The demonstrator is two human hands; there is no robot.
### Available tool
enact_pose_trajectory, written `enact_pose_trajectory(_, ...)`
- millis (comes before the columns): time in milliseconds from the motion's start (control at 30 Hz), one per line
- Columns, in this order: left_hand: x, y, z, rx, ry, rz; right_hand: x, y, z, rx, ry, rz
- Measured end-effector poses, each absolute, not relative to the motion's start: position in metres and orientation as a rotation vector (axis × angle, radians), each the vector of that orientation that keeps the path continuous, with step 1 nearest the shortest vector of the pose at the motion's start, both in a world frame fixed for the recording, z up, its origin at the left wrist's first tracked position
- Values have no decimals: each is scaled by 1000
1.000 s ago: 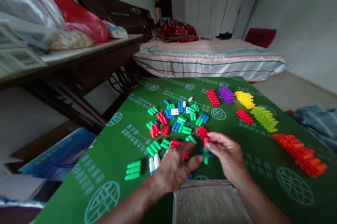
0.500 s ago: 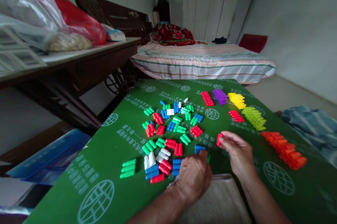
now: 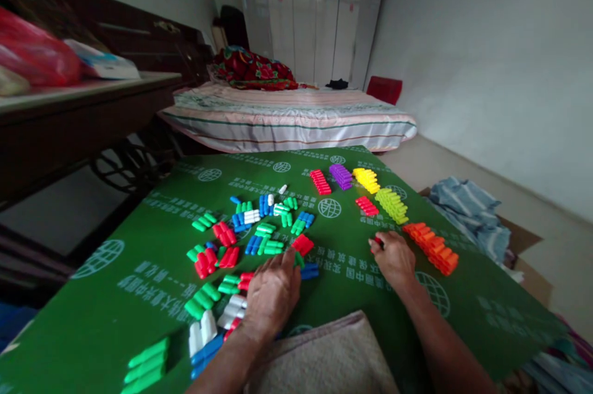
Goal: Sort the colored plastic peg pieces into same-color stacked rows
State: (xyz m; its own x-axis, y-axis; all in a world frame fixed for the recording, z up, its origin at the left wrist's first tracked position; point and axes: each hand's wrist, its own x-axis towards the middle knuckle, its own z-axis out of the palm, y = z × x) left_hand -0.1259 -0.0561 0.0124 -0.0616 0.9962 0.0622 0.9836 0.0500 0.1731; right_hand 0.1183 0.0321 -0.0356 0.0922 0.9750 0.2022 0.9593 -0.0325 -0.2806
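My right hand (image 3: 393,258) is closed in a pinch around a small red cap-like plastic piece (image 3: 378,241), just above the green board (image 3: 352,295). My left hand (image 3: 273,289) reaches over the loose pieces, fingers curled downward. Its fingertips are at the edge of a red group (image 3: 303,244), with a bit of green piece (image 3: 300,260) showing beside them. What those fingers grip, if anything, is hidden. Close to the thumb side lie blue pieces (image 3: 309,271). Green, red, white and blue pieces are scattered in small groups around the left hand, some covered by it.
Neat rows of red (image 3: 320,182), purple (image 3: 341,176), yellow (image 3: 365,180), lime (image 3: 391,205) and orange (image 3: 430,248) pieces line the right side; a short red row (image 3: 367,205) sits among them. A folded grey cloth (image 3: 324,357) lies at the near edge. A bed (image 3: 287,122) stands beyond.
The view has turned right. My left hand has moved forward from the blue pieces to the red group. My right hand still pinches a red piece, now held lower and more hidden by the fingers.
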Motion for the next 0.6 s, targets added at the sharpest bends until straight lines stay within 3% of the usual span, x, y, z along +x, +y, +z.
enact_pose_trajectory(267,-183,-72,18,2160,2253,579,137,30,-38,-1759,-2170,8)
enact_pose_trajectory(600,-292,-82,32,1830,2654,486,147,26,-33,-1721,-2313,106)
